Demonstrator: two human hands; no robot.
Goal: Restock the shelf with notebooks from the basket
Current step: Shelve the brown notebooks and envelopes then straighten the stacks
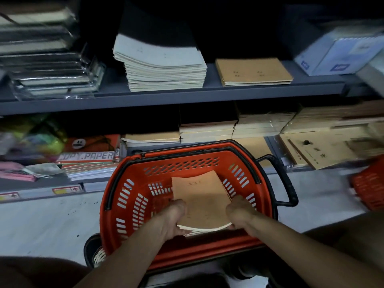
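Head view: notebooks [202, 199] seemingly between fingers [176, 206].

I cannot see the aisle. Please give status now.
Both hands, left hand and right hand, grip brown notebooks inside red basket. Nothing blocking.

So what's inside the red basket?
Inside the red plastic basket lies a bundle of thin brown-covered notebooks, held at its near corners by the left hand and right hand. Whatever is beneath the bundle is covered.
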